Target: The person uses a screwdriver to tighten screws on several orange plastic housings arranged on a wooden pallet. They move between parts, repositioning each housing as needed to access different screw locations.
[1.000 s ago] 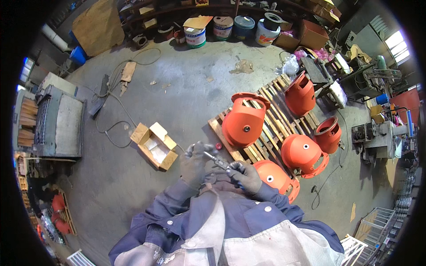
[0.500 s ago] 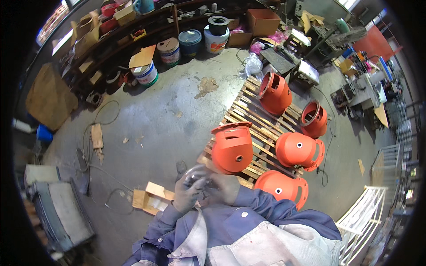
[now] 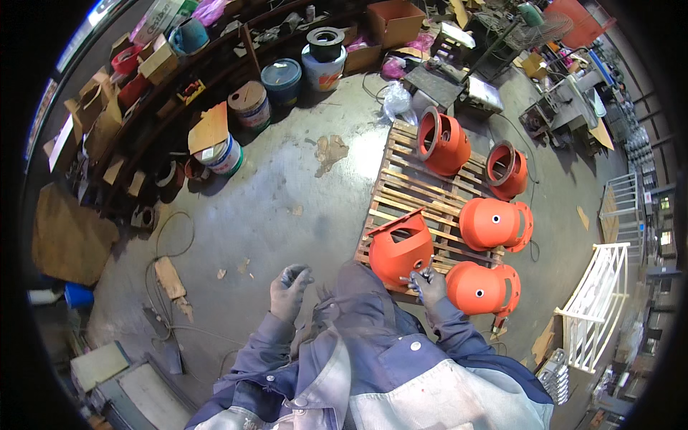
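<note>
My right hand [image 3: 428,285], in a dark glove, is closed around a small silvery metal part and touches the lower edge of the nearest orange metal housing [image 3: 400,247]. That housing stands on the front corner of a wooden pallet [image 3: 408,188], with another orange housing [image 3: 479,288] just to the right of my hand. My gloved left hand [image 3: 289,291] hangs apart over the concrete floor with its fingers loosely curled, and I see nothing in it.
Several more orange housings [image 3: 494,223] stand on and beside the pallet. Paint buckets [image 3: 281,80], cartons and shelves line the far wall. A cable [image 3: 172,244] and wood scraps lie on the floor at left. A white railing [image 3: 598,301] stands at right, with machines behind it.
The view has swung left and the pallet now lies to my right. My hands, held together on a thin metal piece before, have parted: the right is at the orange housing, the left out to the side.
</note>
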### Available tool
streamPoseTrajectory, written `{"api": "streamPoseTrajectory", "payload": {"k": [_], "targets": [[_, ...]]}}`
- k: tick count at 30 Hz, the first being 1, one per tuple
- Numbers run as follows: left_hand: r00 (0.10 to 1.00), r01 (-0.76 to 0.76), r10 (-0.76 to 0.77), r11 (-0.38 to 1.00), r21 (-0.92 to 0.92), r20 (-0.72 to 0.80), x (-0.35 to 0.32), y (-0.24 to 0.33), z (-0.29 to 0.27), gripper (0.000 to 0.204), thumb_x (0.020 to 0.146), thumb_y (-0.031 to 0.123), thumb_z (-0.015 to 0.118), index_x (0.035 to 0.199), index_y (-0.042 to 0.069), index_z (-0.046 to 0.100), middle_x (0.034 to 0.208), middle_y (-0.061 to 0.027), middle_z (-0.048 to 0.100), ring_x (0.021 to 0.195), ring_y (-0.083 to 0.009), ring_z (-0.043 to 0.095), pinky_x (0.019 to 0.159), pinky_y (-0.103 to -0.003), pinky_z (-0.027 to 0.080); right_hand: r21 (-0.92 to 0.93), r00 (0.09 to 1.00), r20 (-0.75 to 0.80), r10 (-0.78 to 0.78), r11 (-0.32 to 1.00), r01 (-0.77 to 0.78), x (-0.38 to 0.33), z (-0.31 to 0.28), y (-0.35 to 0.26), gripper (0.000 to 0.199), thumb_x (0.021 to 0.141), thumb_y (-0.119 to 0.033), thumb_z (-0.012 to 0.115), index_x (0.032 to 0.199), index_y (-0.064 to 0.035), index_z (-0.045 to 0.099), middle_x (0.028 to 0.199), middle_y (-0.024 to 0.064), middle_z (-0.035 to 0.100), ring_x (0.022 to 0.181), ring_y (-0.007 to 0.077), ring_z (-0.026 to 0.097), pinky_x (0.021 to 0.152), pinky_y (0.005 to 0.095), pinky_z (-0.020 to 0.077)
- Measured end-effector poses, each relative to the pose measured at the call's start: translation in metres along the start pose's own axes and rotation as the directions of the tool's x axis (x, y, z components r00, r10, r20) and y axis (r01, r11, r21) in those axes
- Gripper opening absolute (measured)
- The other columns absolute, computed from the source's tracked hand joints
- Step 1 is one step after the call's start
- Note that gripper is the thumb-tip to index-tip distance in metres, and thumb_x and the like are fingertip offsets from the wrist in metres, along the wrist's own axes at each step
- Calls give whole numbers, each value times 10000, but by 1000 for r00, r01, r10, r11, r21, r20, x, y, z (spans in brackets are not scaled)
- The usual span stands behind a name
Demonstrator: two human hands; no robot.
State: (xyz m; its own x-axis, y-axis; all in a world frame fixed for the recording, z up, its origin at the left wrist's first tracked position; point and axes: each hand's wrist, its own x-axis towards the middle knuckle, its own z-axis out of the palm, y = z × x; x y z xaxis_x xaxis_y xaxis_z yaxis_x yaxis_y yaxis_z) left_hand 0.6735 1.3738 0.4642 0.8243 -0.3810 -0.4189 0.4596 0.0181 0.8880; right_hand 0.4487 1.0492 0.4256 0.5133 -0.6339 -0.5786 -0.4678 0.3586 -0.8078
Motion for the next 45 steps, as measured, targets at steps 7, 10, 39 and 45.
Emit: {"api": "streamPoseTrajectory", "payload": {"k": [7, 10, 39, 45], "targets": [[990, 138, -139, 990, -3, -24, 118, 12, -39, 258, 1019, 121, 726, 1196, -63, 692, 1115, -145, 745, 926, -205, 727, 842, -323, 603, -220, 930, -160, 330, 907, -359, 81, -3, 74, 210, 1000, -177, 751, 914, -28, 630, 742, 79, 681, 550, 177, 654, 457, 338, 495], [974, 174, -168, 985, 23, -150, 186, 22, -68, 259, 1024, 131, 722, 1198, -58, 690, 1111, -151, 744, 905, -203, 730, 804, -314, 611, -291, 908, -138, 395, 860, -419, 124, 8, 89, 176, 991, -207, 748, 973, -33, 726, 775, 70, 723, 587, 180, 674, 511, 329, 525], [862, 175, -428, 755, 632, 272, 805, 162, 160, 274, 1037, 229, 699, 1188, 1, 697, 1033, -141, 754, 639, -168, 680, 519, -307, 599, 159, 731, -484, 481, 870, -467, 239, 207, 54, 200, 968, -231, 737, 1003, -36, 713, 734, 104, 692, 602, 234, 684, 540, 390, 528], [805, 161, -496, 711, 685, 326, 811, 122, 257, 263, 1021, 167, 707, 1160, -56, 689, 1025, -150, 746, 688, -198, 707, 543, -326, 634, 84, 667, -581, 467, 849, -521, 296, 180, 41, 183, 971, -227, 715, 993, -46, 700, 740, 102, 686, 603, 238, 667, 554, 403, 526]]}}
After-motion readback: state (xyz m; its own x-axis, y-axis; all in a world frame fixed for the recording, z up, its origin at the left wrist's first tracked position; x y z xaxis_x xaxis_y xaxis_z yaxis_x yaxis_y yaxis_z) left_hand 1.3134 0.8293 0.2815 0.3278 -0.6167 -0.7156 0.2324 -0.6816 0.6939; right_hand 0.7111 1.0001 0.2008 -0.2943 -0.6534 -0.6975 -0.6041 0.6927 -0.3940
